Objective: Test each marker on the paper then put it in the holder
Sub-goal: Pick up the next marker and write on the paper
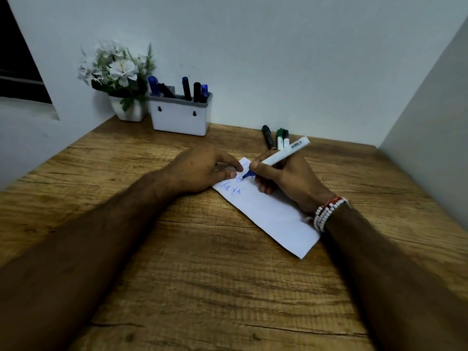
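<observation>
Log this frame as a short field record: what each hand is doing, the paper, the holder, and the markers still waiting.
right hand: grip on white marker, blue tip on the paper
left hand: pressing down the paper's far end
paper: flat on wooden table, blue scribbles near the tip
holder: white, by the wall, several markers upright inside
waiting markers: three lying behind the hands
flower pot: left of holder

Dim, cool light fell evenly over the desk (202, 262), leaving soft shadows and no glare; forearms blurred near the lens, and wide-angle distortion bent the frame's edges.
</observation>
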